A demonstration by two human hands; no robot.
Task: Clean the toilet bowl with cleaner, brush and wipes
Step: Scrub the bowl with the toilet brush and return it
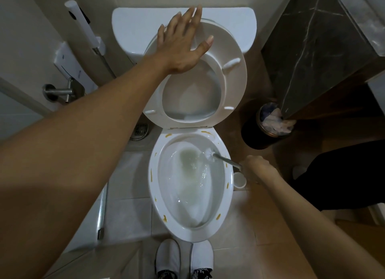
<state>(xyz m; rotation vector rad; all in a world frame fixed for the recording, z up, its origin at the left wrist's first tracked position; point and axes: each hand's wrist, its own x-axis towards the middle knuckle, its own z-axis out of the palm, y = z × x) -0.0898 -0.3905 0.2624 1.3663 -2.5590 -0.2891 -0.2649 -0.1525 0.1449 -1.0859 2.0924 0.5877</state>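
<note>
One bin (268, 126) beside toilet bowl (154, 174), brush (210, 152) inside

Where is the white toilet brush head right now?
Head view: the white toilet brush head is inside the white toilet bowl, upper right, beside the water; the right hand grips its metal handle.

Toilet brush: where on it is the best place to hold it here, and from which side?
Grip the toilet brush on its metal handle's outer end, where the right hand holds it now, coming from the bowl's right side. The handle slants up and out over the toilet bowl's right rim, leaving the bristle head inside near the water. The left hand rests open on the raised seat.
</note>
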